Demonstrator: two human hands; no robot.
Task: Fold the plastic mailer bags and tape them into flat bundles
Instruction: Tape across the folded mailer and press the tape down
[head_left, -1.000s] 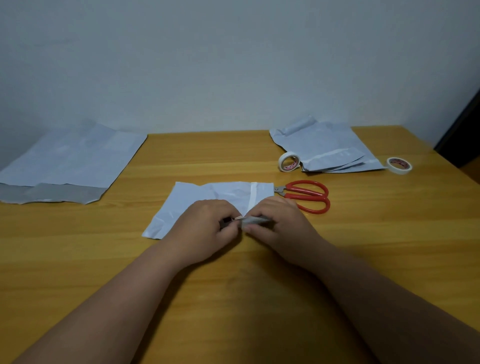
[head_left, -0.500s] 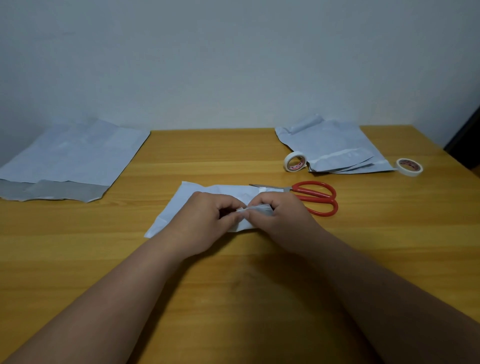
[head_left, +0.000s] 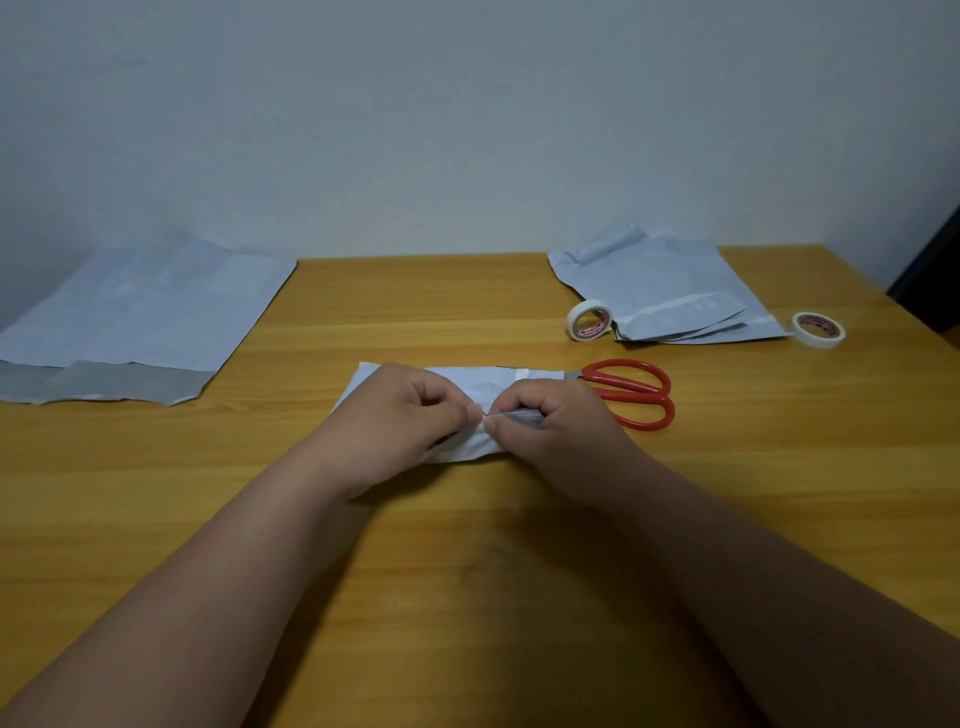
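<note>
A plain pale grey-white wall (head_left: 467, 119) fills the upper half of the frame, evenly and dimly lit. Below it a wooden table (head_left: 467, 597) with yellow-brown grain spans the lower half. A dark vertical edge (head_left: 935, 270) stands at the far right.

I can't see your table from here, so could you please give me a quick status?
Both hands, left hand and right hand, pinching the folded mailer bag mid-table. Not taped yet. Scissors touching its right end.
</note>
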